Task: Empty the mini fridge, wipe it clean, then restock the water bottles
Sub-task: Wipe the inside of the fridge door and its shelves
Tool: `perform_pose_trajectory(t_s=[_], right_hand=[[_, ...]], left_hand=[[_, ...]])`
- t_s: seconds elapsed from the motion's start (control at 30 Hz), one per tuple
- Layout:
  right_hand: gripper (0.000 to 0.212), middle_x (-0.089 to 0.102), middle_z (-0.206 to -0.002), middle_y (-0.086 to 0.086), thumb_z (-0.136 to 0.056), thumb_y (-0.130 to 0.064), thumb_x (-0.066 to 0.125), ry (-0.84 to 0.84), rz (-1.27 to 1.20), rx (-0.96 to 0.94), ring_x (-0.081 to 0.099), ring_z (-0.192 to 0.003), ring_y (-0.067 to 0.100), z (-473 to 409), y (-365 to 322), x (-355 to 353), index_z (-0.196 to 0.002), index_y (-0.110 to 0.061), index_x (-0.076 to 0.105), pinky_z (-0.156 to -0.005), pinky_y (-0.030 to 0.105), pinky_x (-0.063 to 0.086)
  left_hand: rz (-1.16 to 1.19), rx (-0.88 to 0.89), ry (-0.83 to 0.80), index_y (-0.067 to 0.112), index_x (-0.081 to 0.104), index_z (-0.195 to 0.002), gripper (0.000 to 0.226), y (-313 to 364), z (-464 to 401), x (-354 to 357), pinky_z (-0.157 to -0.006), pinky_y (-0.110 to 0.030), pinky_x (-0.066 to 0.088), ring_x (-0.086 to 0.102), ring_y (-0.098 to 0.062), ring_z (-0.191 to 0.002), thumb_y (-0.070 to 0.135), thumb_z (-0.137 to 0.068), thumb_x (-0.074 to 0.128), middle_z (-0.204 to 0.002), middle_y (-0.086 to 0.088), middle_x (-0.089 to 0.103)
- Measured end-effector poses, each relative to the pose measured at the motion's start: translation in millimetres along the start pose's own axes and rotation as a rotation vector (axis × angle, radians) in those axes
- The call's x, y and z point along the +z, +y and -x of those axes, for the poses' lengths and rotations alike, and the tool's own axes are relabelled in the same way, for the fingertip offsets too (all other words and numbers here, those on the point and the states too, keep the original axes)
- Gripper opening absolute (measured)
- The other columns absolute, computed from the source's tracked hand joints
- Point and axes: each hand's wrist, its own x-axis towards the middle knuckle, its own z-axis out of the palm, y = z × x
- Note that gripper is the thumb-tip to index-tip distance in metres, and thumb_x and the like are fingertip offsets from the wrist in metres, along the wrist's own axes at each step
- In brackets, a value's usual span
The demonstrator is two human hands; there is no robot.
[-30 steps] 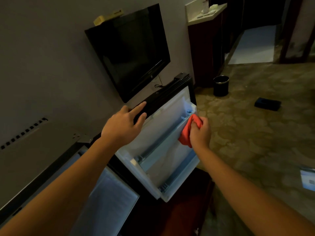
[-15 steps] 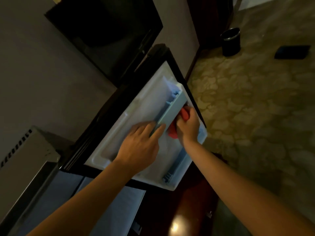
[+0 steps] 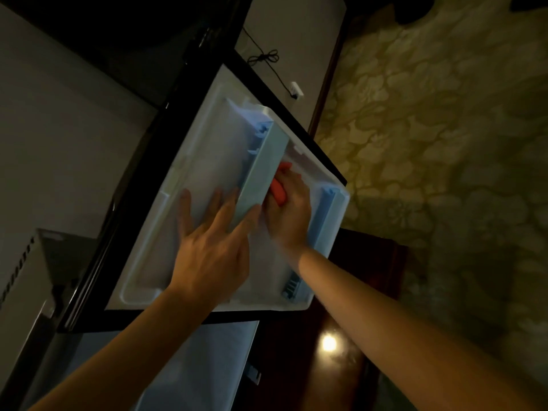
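Fingers (image 3: 219,200) of our left hand (image 3: 212,247) lie straight and spread on the open fridge door (image 3: 154,247), against the upper door shelf (image 3: 264,170), while our right hand (image 3: 289,212) curls around the red cloth (image 3: 278,192), pressing it into the pocket between that shelf and the lower door shelf (image 3: 326,221). We judge the wipe goes best with the door braced and the cloth driven into the pocket's corners; no water bottles show.

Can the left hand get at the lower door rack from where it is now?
Probably not directly. The left hand lies flat on the door liner, and the upper rack plus the right hand gripping the red cloth sit between it and the lower door rack.
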Motion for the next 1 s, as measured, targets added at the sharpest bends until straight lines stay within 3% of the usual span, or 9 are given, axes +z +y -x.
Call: perform_pose_trajectory(t_s=[0.1, 0.17, 0.27, 0.37, 0.43, 0.5, 0.6, 0.77, 1.0], right_hand=[[0.037, 0.057, -0.131, 0.005, -0.093, -0.007, 0.059, -0.091, -0.014, -0.03, 0.051, -0.125, 0.024, 34, -3, 3, -0.13, -0.011, 0.058, -0.104, 0.039, 0.043], [0.051, 0.043, -0.15, 0.01, -0.093, -0.009, 0.059, -0.147, 0.006, 0.009, 0.035, -0.142, 0.024, 60, 2, 7, -0.143, -0.006, 0.047, -0.118, 0.026, 0.024], [0.069, 0.028, -0.158, 0.014, -0.088, -0.009, 0.066, -0.255, 0.075, -0.034, 0.021, -0.149, 0.027, 85, 15, 8, -0.149, -0.004, 0.035, -0.119, 0.016, 0.01], [0.079, 0.026, -0.158, 0.015, -0.082, -0.006, 0.073, -0.32, 0.123, -0.089, 0.021, -0.148, 0.031, 82, 20, 5, -0.15, -0.005, 0.032, -0.112, 0.004, 0.005], [0.07, 0.029, -0.157, 0.014, -0.087, -0.009, 0.07, -0.304, 0.13, -0.126, 0.022, -0.148, 0.031, 70, 23, 5, -0.149, -0.005, 0.036, -0.115, 0.008, 0.007], [0.058, 0.034, -0.155, 0.014, -0.094, -0.017, 0.062, -0.265, 0.117, -0.168, 0.029, -0.145, 0.03, 53, 23, 4, -0.147, -0.004, 0.04, -0.121, 0.026, 0.017], [0.05, 0.049, -0.143, 0.015, -0.095, -0.015, 0.06, -0.203, 0.112, -0.206, 0.046, -0.133, 0.03, 13, 27, 9, -0.142, -0.004, 0.047, -0.108, 0.049, 0.037], [0.047, 0.058, -0.131, 0.014, -0.089, -0.014, 0.066, -0.168, 0.085, -0.139, 0.052, -0.124, 0.03, -35, 32, 19, -0.134, -0.004, 0.054, -0.103, 0.046, 0.041], [0.039, 0.062, -0.119, 0.005, -0.089, -0.018, 0.065, -0.163, 0.02, -0.106, 0.057, -0.108, 0.025, -15, 24, 12, -0.127, -0.013, 0.056, -0.087, 0.039, 0.049]], left_hand=[[-0.003, -0.032, -0.06, 0.015, 0.064, -0.132, 0.045, -2, -3, 1, -0.112, -0.074, 0.011, 0.051, -0.047, -0.128, 0.022, -0.096, 0.038, -0.137, -0.026, 0.055], [0.0, -0.056, -0.1, 0.015, 0.062, -0.133, 0.047, -3, -5, 1, -0.111, -0.075, 0.01, 0.05, -0.05, -0.128, 0.028, -0.099, 0.033, -0.138, -0.027, 0.053], [0.021, -0.093, -0.124, 0.015, 0.061, -0.132, 0.047, -2, -7, 0, -0.111, -0.076, 0.01, 0.051, -0.052, -0.126, 0.029, -0.098, 0.032, -0.136, -0.03, 0.053], [0.027, -0.109, -0.12, 0.015, 0.061, -0.132, 0.046, -1, -8, -1, -0.111, -0.075, 0.009, 0.051, -0.051, -0.126, 0.028, -0.098, 0.032, -0.136, -0.03, 0.054], [0.025, -0.111, -0.118, 0.014, 0.061, -0.133, 0.048, -2, -7, 0, -0.112, -0.074, 0.009, 0.051, -0.051, -0.126, 0.028, -0.103, 0.026, -0.137, -0.029, 0.053], [0.015, -0.107, -0.114, 0.014, 0.061, -0.134, 0.042, -3, -7, 2, -0.112, -0.073, 0.009, 0.05, -0.05, -0.127, 0.019, -0.1, 0.036, -0.138, -0.028, 0.053], [0.004, -0.11, -0.099, 0.013, 0.06, -0.135, 0.045, -3, -6, 4, -0.113, -0.073, 0.009, 0.05, -0.05, -0.128, 0.01, -0.092, 0.049, -0.137, -0.027, 0.053], [-0.01, -0.113, -0.112, 0.013, 0.059, -0.135, 0.046, -2, -7, 3, -0.115, -0.071, 0.006, 0.048, -0.05, -0.13, 0.01, -0.09, 0.051, -0.137, -0.027, 0.053], [0.022, -0.122, -0.104, 0.013, 0.059, -0.135, 0.044, -3, -7, 3, -0.117, -0.068, 0.004, 0.047, -0.048, -0.132, 0.014, -0.093, 0.046, -0.139, -0.024, 0.052]])
